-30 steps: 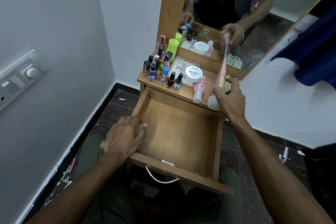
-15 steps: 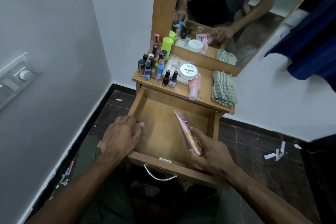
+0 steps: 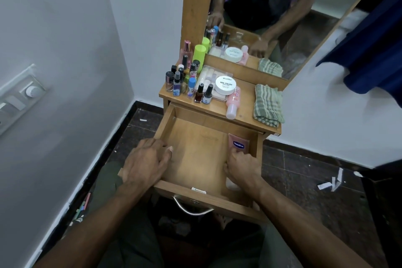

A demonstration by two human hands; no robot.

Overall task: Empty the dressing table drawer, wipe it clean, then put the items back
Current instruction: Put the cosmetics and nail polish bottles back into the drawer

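Note:
The wooden drawer (image 3: 195, 159) is pulled out from the dressing table (image 3: 243, 113). A pink Vaseline tube (image 3: 238, 143) lies flat along the drawer's right wall, and my right hand (image 3: 242, 168) holds its near end with curled fingers. My left hand (image 3: 148, 162) rests on the drawer's left edge, fingers over the rim. On the tabletop stand several nail polish bottles (image 3: 203, 93), a white nail polish remover tub (image 3: 225, 85), a pink bottle (image 3: 232, 102) lying down and a folded striped cloth (image 3: 268, 104).
A green can (image 3: 199, 55) and perfume bottles (image 3: 186, 50) stand at the back left against the mirror (image 3: 282, 17). White walls close in on both sides. A blue cloth (image 3: 374, 50) hangs at the right. Paper scraps (image 3: 332, 183) lie on the dark floor.
My right hand took the pink tube from the tabletop down into the drawer and laid it flat along the right wall. My left hand stayed on the drawer's left edge.

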